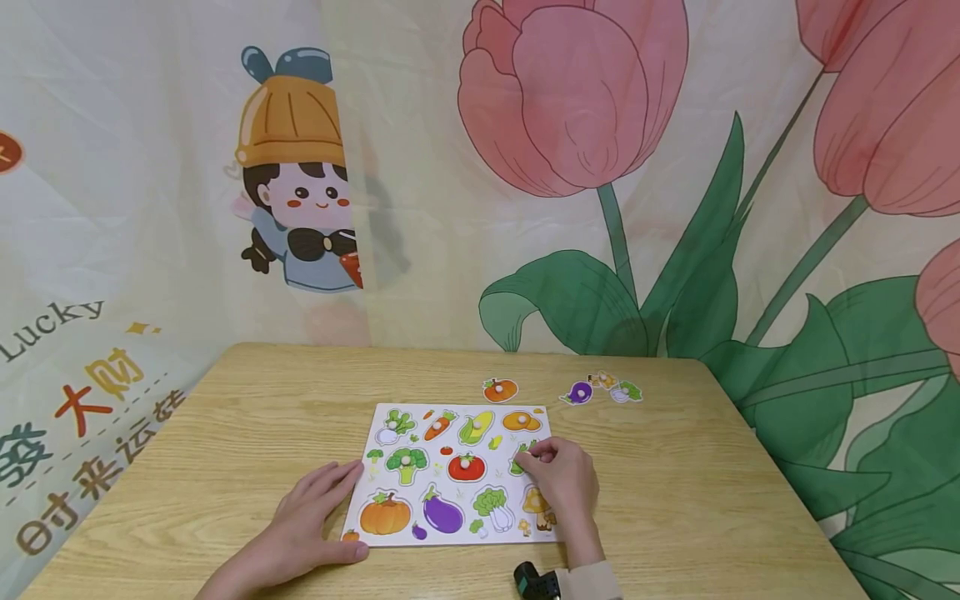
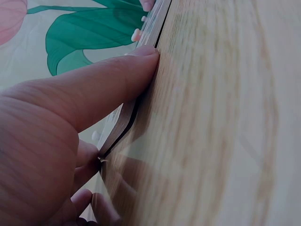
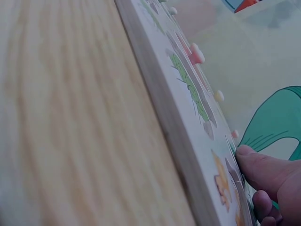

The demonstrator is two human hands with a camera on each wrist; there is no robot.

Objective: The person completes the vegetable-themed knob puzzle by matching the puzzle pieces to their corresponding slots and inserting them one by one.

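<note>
A white knobbed puzzle board (image 1: 457,493) printed with vegetables lies flat on the table. My left hand (image 1: 303,521) is at its near left corner, thumb (image 2: 127,70) against the front edge and extended fingers along the left side. Over the board's right side, my right hand (image 1: 566,483) pinches a green vegetable piece (image 1: 517,458) at its slot; the fingers cover part of it. Carrot (image 1: 437,428), corn (image 1: 477,428), broccoli (image 1: 407,471) and tomato (image 1: 467,475) pieces sit in their slots. The printed pumpkin (image 1: 385,518), eggplant (image 1: 441,515) and leafy green (image 1: 492,504) slots show no knobs.
Behind the board lies a loose pumpkin piece (image 1: 499,390). Farther right are an eggplant piece (image 1: 580,393), a small yellow-brown piece (image 1: 604,380) and a green-and-white vegetable piece (image 1: 626,392), close together. A printed curtain (image 1: 420,250) hangs behind the wooden table (image 1: 675,500).
</note>
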